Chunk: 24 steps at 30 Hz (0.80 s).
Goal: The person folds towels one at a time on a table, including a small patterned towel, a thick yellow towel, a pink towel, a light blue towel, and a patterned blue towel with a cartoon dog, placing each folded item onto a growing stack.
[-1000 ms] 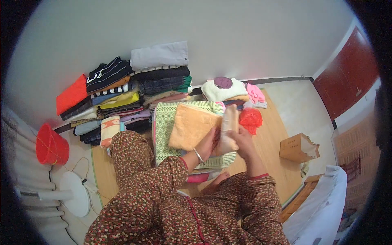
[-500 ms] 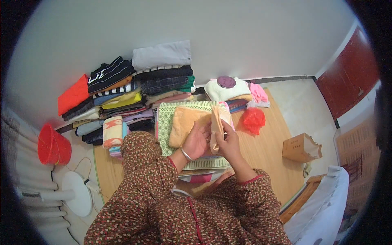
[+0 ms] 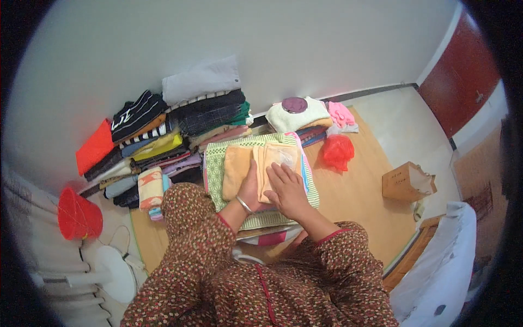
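Resting flat near the centre of the frame, the right hand [image 3: 289,191] lies palm down on a folded pale yellow cloth [image 3: 279,154], its fingers stretched out and aimed toward the upper left. The right forearm [image 3: 320,226] slants up from the lower right, bare past the flowered sleeve [image 3: 348,256]. The left hand [image 3: 248,188] stands on its edge against the left side of the same cloth, fingers straight and pointing up the frame rather than curled round it; a silver bangle [image 3: 244,205] circles that wrist, and the left forearm [image 3: 232,216] leans in from the lower left. The two hands sit side by side, slightly apart, with the cloth's folded layers showing between them. That cloth lies mid-frame, just right of a folded orange towel [image 3: 235,171]; whether they overlap I cannot tell. Beneath is a green-and-white patterned cloth [image 3: 216,188]. Left of centre, an orange and cream towel [image 3: 151,188] lies beside the knee [image 3: 186,203]. Piles of folded clothes [image 3: 210,114] fill the upper left; right of centre, a red plastic bag [image 3: 338,152] sits on the wood-coloured mat [image 3: 357,201], and a cardboard box [image 3: 404,182] stands farther right.
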### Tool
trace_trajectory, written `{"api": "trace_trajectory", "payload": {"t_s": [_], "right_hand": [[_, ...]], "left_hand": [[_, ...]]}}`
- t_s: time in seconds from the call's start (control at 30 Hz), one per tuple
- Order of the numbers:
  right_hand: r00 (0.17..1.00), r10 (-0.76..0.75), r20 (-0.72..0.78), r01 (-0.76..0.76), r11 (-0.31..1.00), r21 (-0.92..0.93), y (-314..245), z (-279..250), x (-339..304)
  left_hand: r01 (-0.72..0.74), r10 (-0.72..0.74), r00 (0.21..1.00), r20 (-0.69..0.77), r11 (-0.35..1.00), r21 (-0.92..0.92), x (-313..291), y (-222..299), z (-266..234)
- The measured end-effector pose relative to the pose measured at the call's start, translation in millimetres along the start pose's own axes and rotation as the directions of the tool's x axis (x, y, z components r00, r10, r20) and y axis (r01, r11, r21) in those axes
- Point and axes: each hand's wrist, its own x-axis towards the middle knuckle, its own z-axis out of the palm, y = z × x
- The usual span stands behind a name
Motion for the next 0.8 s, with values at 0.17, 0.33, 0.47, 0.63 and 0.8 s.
{"api": "trace_trajectory", "payload": {"t_s": [0.17, 0.33, 0.47, 0.63, 0.8], "right_hand": [[0.998, -0.059, -0.017, 0.055, 0.982, -0.178, 7.4, 15.2, -6.2], [0.984, -0.138, 0.108, 0.170, 0.905, -0.390, 25.2, 43.2, -21.3], [0.960, -0.086, 0.268, 0.177, 0.925, -0.337, 23.2, 28.1, -30.1], [0.978, 0.093, 0.186, -0.138, 0.959, 0.248, 28.4, -15.8, -25.9], [0.879, 0.454, 0.144, -0.433, 0.638, 0.637, 61.1, 14.8, -27.5]], "left_hand": [[-0.368, 0.460, 0.886, 0.054, 0.629, 0.685, -4.8, -6.3, 17.0], [-0.201, 0.282, 0.883, 0.376, -0.497, 0.844, 20.8, -30.5, 3.5], [-0.129, 0.222, 0.937, 0.271, -0.501, 0.856, 28.7, -30.9, 8.8], [-0.158, 0.325, 0.878, 0.351, -0.495, 0.855, 28.7, -26.5, -4.2], [-0.194, 0.470, 0.803, 0.367, -0.376, 0.906, 14.4, -35.1, 0.3]]}}
